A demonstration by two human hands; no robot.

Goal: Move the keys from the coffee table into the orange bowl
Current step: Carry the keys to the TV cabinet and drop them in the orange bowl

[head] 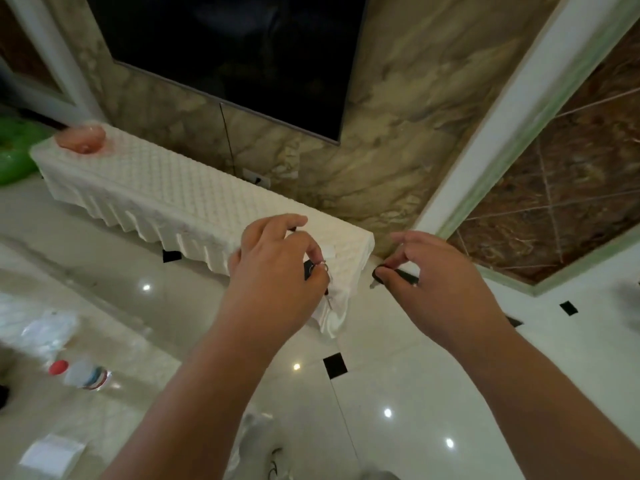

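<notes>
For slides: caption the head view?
Left hand pinches ringed keys, right hand a black key; orange bowl sits on white-draped cabinet.

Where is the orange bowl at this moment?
In the head view the orange bowl stands at the upper left, on the far left end of the white-covered cabinet, below the dark screen and beside a green object.

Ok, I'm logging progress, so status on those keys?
Left grip holds ringed key. Right grip pinches black key. Orange bowl sits far end of white-covered cabinet; nothing blocking seen.
</notes>
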